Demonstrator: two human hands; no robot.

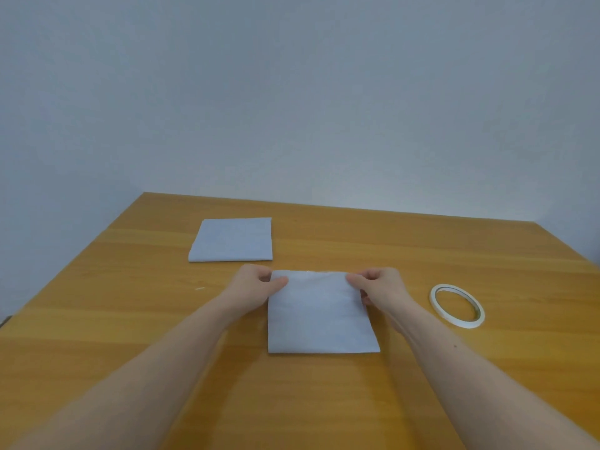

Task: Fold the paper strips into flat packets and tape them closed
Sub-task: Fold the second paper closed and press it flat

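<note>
We find the work at the folding step. A white folded paper packet lies flat on the wooden counter, near the middle and close to the person. Both hands grip its far edge: the left hand pinches the far-left corner, thumb on top and the other fingers curled behind, and the right hand pinches the far-right corner in the same way. Neither hand is spread; each is closed on the paper. The near edge of the packet rests on the counter and looks square and crisp.

A second folded paper packet lies further off and to the left, well apart from the hands and untouched. We cannot tell from this view whether it carries tape. A roll of white tape lies flat to the right of the right hand, near it but not touching, and no strip appears to be drawn from it.

Our judgement — the packet in hand is folded or nearly so, with the far edges being aligned or pressed, and taping is not yet done. The next move calls for the layers to be held flush at the far edge while one hand lets go to reach the tape roll on the right. The paper looks soft and thin, so we judge that the fold could spring open or shift once a corner is released — the hand that remains should press the packet flat.
</note>
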